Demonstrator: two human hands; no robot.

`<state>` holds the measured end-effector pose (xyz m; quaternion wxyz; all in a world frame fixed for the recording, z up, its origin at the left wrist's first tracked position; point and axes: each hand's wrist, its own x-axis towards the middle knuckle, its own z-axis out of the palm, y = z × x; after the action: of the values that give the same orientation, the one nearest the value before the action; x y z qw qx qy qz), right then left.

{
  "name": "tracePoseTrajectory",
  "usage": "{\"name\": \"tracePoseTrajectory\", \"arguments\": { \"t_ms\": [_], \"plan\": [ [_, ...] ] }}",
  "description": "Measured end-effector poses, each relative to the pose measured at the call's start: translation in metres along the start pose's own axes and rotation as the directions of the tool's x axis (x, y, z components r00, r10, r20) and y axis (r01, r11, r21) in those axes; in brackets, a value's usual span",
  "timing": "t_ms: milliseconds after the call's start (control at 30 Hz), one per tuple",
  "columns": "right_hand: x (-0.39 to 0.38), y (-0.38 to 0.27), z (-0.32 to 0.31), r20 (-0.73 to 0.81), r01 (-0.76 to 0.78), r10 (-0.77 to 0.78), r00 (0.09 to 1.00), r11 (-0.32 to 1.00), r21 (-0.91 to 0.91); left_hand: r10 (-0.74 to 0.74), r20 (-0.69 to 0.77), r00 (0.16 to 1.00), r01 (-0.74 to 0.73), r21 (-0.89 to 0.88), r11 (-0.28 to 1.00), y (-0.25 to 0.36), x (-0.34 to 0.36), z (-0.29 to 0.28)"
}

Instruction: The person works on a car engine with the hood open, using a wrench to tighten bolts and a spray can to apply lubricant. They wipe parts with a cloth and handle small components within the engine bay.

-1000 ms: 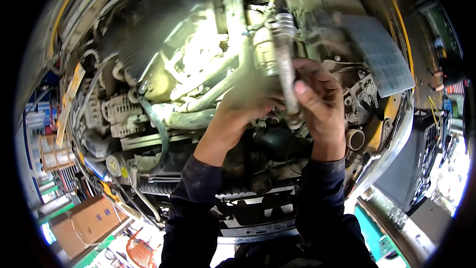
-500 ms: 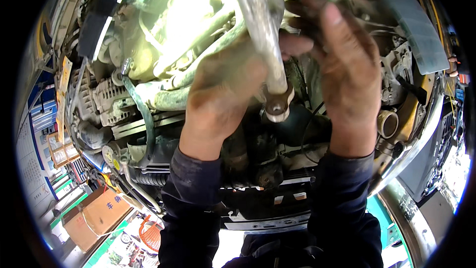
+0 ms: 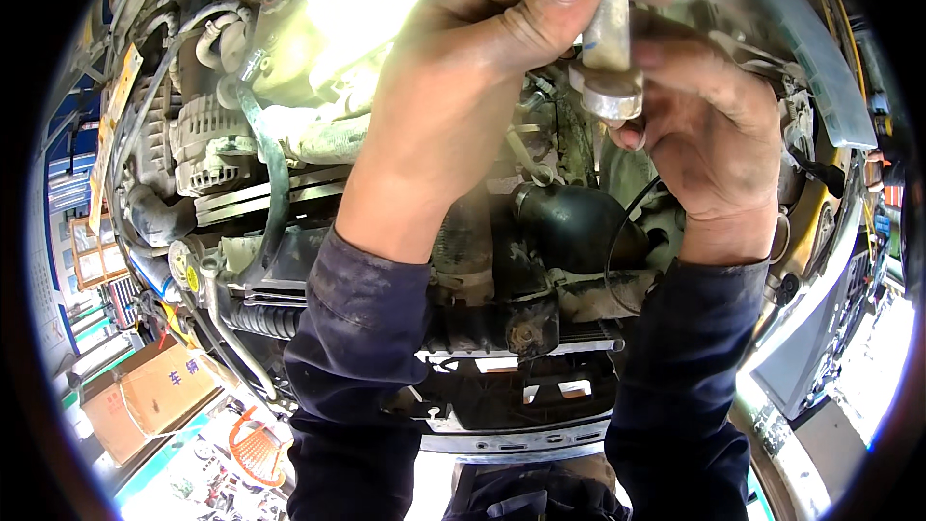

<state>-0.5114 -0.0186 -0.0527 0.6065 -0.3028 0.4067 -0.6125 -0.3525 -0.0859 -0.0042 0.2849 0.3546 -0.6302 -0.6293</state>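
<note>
A dull silver metal bar [image 3: 608, 29] with a thick rounded end hangs above the engine, its far part cut off by the upper edge of the view. My left hand [image 3: 473, 58] grips it from the left, thumb pressed along its side and fingers behind. My right hand [image 3: 709, 116] is curled about its lower end from the right, fingers bent and partly blurred. Some right fingertips are hidden behind the rounded end. Beneath the hands lies a black rounded air duct [image 3: 579, 227] with a thin black cable beside it.
A greenish hose [image 3: 265, 164] and a ribbed alternator [image 3: 198, 140] sit on the left. Bright light glares over the upper engine. A translucent panel [image 3: 820, 68] stands at the right. The front crossmember [image 3: 521, 441] runs before me. A cardboard box [image 3: 154, 400] and an orange basket [image 3: 258, 446] lie lower left.
The metal bar's rounded end has moved up and to the right. My left hand has risen with it, and my right hand has gone from spread fingers to curled about its end.
</note>
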Motion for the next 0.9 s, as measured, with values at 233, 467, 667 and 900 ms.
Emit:
{"name": "tracePoseTrajectory", "arguments": {
  "t_ms": [233,467,667,900],
  "plan": [
    [-0.001,-0.007,0.017,0.106,-0.071,0.095,0.990,0.976,-0.205,0.226,0.124,0.966,-0.168,-0.364,0.916,-0.032,0.003,-0.014],
    [-0.002,-0.013,0.020,0.119,-0.120,0.144,0.982,0.974,-0.191,0.178,0.097,0.979,-0.147,-0.261,0.954,-0.027,-0.001,-0.014],
    [0.001,-0.008,0.013,0.000,-0.094,0.094,0.996,0.991,-0.094,0.240,0.090,0.967,-0.206,-0.287,0.936,-0.031,0.001,-0.020],
    [0.007,-0.010,-0.002,-0.352,0.003,0.018,0.936,0.998,0.060,0.122,0.023,0.992,-0.105,-0.368,0.924,-0.033,-0.003,-0.031]
  ]
}}
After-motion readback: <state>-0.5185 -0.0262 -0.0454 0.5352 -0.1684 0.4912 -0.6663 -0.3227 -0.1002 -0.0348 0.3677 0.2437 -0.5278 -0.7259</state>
